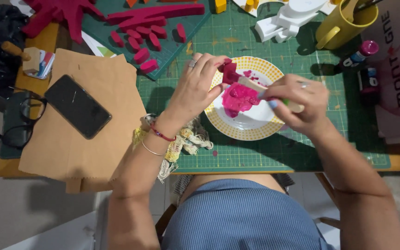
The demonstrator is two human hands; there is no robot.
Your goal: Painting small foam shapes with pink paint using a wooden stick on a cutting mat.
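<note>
Plate [251, 132] of pink paint [238, 98], yellow mug [343, 23] holding tools

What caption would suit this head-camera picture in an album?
Left hand holds a small pink piece over a plate while right hand brushes it with pink paint.

Magenta paint [238, 97] on white, yellow-dotted plate [251, 132]; green gridded mat [274, 153]; yellow mug [346, 21] at one o'clock.

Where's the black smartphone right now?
In the head view, the black smartphone lies face-up on the brown paper bag at the left of the desk, left of the left hand and beside the black eyeglasses.
</note>
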